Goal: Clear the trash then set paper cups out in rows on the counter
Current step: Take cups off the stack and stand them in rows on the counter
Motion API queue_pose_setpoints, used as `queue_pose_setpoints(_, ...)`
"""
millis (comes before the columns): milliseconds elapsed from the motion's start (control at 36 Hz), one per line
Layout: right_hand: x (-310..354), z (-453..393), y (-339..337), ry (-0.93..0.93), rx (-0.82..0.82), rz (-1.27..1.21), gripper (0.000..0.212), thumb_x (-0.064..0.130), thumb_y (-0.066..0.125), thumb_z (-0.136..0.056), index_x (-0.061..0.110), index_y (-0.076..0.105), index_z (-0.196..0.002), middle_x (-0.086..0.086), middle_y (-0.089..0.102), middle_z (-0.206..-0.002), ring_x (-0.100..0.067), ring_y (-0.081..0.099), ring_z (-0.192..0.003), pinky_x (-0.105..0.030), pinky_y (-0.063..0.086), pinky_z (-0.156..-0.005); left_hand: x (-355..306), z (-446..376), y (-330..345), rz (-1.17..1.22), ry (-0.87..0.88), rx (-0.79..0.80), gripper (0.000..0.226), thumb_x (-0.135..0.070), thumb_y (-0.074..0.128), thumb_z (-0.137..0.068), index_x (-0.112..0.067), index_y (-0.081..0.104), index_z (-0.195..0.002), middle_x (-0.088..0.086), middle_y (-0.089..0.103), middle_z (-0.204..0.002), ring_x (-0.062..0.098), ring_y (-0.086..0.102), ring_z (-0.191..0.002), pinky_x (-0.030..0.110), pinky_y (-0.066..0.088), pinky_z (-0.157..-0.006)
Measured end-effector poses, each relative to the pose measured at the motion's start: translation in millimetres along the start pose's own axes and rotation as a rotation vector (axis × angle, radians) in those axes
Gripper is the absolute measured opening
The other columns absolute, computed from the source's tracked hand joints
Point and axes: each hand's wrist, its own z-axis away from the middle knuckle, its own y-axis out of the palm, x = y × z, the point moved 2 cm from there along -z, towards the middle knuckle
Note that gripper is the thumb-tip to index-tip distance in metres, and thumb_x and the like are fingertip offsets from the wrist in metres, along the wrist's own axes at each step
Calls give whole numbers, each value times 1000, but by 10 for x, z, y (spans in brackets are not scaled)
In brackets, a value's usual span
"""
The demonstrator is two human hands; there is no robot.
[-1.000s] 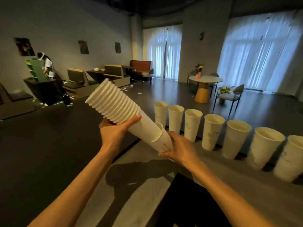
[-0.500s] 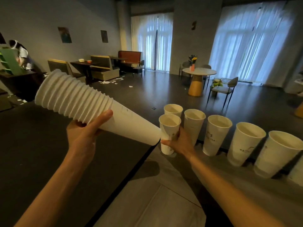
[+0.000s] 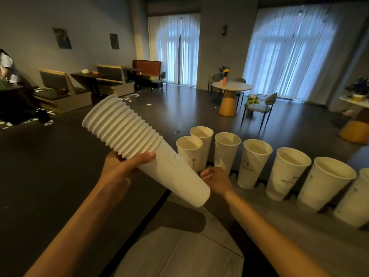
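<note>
The counter (image 3: 229, 248) ran from the lower middle toward the right edge of the view, its near end cut off by the bottom of the frame. Along its far edge stood a row of upright paper cups (image 3: 252, 162); the last cup at the right was cropped by the frame, so the row's full length could not be made out. A single cup (image 3: 188, 150) stood just in front of the row's left end, its base hidden behind the nested stack of cups (image 3: 143, 150). The stack was held tilted above the counter's left edge, rims up and to the left, closed bottom down and to the right. The left hand (image 3: 121, 172) was wrapped round the stack below its ribbed rims, thumb across the near side. The right hand (image 3: 216, 179) lay low beside the single cup, partly masked by the stack's bottom; whether its fingers (image 3: 205, 173) touched or gripped that cup could not be told. Printed marks on the cups were too faint to read.
</note>
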Motion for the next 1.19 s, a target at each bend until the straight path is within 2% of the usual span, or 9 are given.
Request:
queue_pose_setpoints(83,161,305,-172,81,164,-265,38,47,60,-93,13,70,-105,-2,72,-96,-15,69,-91,-24,54,-77,115,-26,162,94,-112,41,110,-30,100,-13,-28,58,-115,-8,77,-101,13,73,-100,24,61,-68)
queue_pose_setpoints(194,310,611,-355,123,513,-793,52,62,37,-95,23,57,-123,-7,74,-109,-24,64,-114,-39,51,-93,255,-24,353,127,-216,74,116,-32,103,-16,-20,60,-123,3,77,-110,19,74,-102,28,62,-70)
queue_pose_setpoints(333,265,722,-384,-14,805,-716,77,64,72,-74,21,52,-135,-18,66,-124,-32,64,-111,-45,52,-97,351,-38,455,101,-201,39,114,-37,102,-24,-18,58,-128,6,73,-118,19,74,-102,29,62,-71)
queue_pose_setpoints(472,180,753,-396,-73,657,-508,95,68,86,-45,19,58,-122,-1,70,-111,-17,68,-105,-35,56,-89,292,-18,562,-92,-41,80,84,-38,91,-32,-28,64,-111,-11,78,-100,6,73,-97,22,59,-72)
queue_pose_setpoints(583,120,744,-468,-189,460,-281,89,40,92,-55,33,52,-135,10,62,-131,-8,57,-123,-44,46,-108,210,25,680,-263,107,73,77,-36,99,-41,-23,69,-111,-13,78,-104,6,73,-99,18,59,-70)
queue_pose_setpoints(750,-89,737,-488,-190,174,10,86,55,90,-55,50,43,-126,24,55,-123,-1,54,-117,-41,49,-103,45,-75,674,-161,249,-151,79,-39,92,-39,-23,67,-112,-6,74,-110,4,72,-101,22,61,-79)
queue_pose_setpoints(833,-195,660,-528,-190,94,-16,85,62,86,-57,47,43,-129,21,57,-123,-1,57,-113,-39,53,-98,-108,-192,548,-50,287,-260,93,-40,98,-39,-22,60,-123,-6,69,-120,8,68,-111,30,58,-91)
queue_pose_setpoints(1028,-252,359,-554,-155,-40,-48,93,44,90,-63,32,39,-140,3,57,-138,-17,56,-124,-40,50,-99,-327,-203,392,-10,361,-233,72,-35,88,-54,-36,54,-118,-8,65,-121,5,65,-116,41,53,-105)
queue_pose_setpoints(1194,-266,227,-505,-151,-69,-24,96,44,90,-64,26,38,-143,1,56,-140,-20,55,-127,-44,50,-102,-286,-122,400,-46,312,-129,92,-64,95,-30,-38,59,-111,-24,74,-103,1,69,-106,24,60,-85)
